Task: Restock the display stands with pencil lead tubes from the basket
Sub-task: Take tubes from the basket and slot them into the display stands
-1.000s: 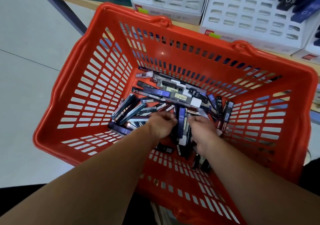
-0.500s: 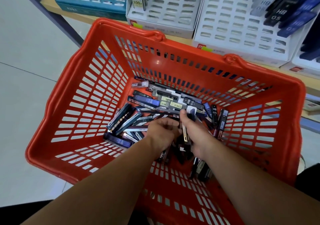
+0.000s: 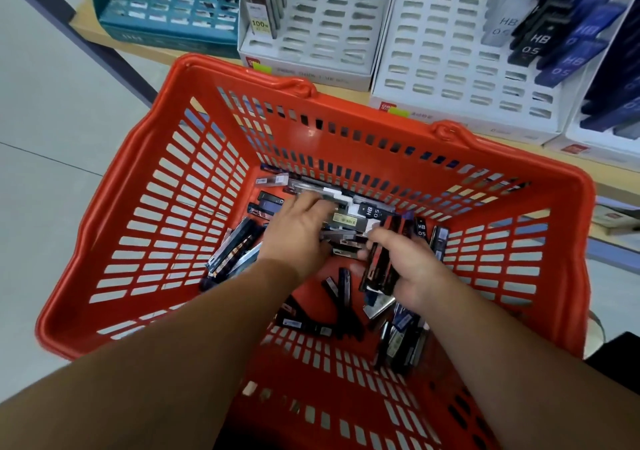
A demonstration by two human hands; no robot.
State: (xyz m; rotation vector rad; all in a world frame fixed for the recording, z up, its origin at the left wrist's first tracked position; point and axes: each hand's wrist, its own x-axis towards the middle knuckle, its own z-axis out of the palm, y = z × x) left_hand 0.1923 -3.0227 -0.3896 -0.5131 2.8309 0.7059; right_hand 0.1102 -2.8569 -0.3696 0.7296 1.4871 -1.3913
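While both hands reach into the orange basket (image 3: 138, 242), the left hand (image 3: 298, 233) lies palm down on the loose pencil lead tubes (image 3: 235, 252). Its fingers (image 3: 306, 204) are blurred, so I cannot tell whether they pinch one. Just right of those fingers, the right hand (image 3: 414, 268) grips a bundle of black tubes (image 3: 379, 269), thumb across them. Beyond the fingertips stand slotted white display stands (image 3: 443, 58).

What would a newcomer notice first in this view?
The red basket fills the middle, with dark tubes scattered over its floor. Both hands are down in it: the left hand reaches onto the pile, and the right hand grips a bundle of tubes. Behind the basket, the white stands show mostly empty slots.
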